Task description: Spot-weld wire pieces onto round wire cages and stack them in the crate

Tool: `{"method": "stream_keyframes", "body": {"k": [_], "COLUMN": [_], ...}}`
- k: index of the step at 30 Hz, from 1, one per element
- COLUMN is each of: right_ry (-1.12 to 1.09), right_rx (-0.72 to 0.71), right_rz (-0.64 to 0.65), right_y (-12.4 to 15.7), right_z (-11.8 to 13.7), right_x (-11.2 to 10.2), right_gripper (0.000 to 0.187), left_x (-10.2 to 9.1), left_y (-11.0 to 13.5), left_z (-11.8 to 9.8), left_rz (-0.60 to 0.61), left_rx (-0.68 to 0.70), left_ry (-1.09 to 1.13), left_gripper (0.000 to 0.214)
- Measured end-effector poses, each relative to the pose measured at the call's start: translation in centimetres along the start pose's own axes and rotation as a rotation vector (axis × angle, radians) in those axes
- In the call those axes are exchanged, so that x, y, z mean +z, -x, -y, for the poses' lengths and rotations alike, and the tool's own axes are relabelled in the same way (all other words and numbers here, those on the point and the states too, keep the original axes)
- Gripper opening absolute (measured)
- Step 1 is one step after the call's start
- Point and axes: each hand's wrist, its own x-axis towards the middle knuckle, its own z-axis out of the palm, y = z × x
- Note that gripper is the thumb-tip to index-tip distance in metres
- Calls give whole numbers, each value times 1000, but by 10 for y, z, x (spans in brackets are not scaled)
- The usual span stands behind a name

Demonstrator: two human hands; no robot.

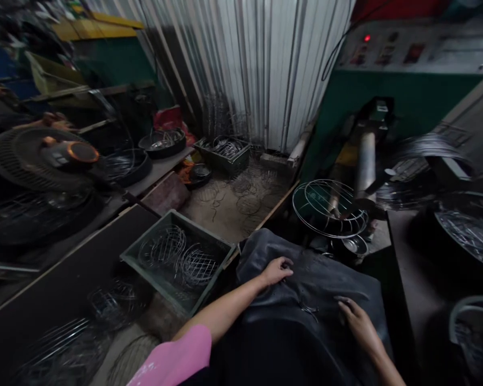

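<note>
A dark leather-like apron [330, 273] covers my lap. Over its left part is my left hand [277, 271], fingers loosely bent and a little apart, with nothing visible in them. On the right side my right hand [353, 317] has its fingers stretched forward, just above or touching the apron; it holds nothing I can see. A few small bent wire pieces [308, 309] lie on the apron between the hands. Ahead on the right, a round wire rack [329, 235] sits at the arms of a green machine [402, 88].
A green crate [145, 244] with round wire grids stands to my left. A fan [40, 161] is farther left. Trays of wire parts [225, 147] stand by the corrugated wall [257, 69]. On the right is a large tub of metal pieces [438, 241]. Loose wire rings [247, 203] litter the floor.
</note>
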Motion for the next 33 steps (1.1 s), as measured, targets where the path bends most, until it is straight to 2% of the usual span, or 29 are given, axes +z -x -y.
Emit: {"method": "stream_keyframes", "body": {"k": [2,4,7,10,12,16,19,21,24,26,29,30,31,33], "right_ry": [-162,-268,-458,-607,-636,-590,-552,-563,-589,-522,-206,-76,40,188], "right_rx": [51,102,196,225,199,110,55,45,88,102,58,47,42,46], "right_rz": [-169,-228,-184,-142,-90,30,75,110,94,-43,-346,-409,-438,-405], "right_y": [8,17,26,27,24,14,9,8,8,8,8,8,7,4], "right_z": [0,3,8,17,27,59,80,85,75,58,25,13,3,-16], "right_x": [-8,-14,-20,-18,-12,5,13,14,5,-4,-18,-20,-20,-18], "right_gripper": [31,28,34,37,34,25,20,20,23,25,24,23,24,27], "left_x": [-3,-5,-3,9,24,62,85,90,81,64,29,15,2,-22], "left_y": [3,6,8,4,-2,-12,-11,-8,-8,-11,-21,-25,-31,-43], "left_z": [0,0,-3,-18,-34,-63,-68,-67,-66,-67,-71,-74,-78,-90], "left_rz": [30,36,23,58,131,303,446,502,409,279,75,2,-73,-224], "left_rx": [-25,-43,-87,-117,-75,138,204,191,124,84,45,39,38,40], "left_ry": [23,32,40,82,89,-20,-69,-28,107,193,262,277,290,295], "left_gripper": [29,32,35,36,37,43,46,50,55,56,53,52,50,47]}}
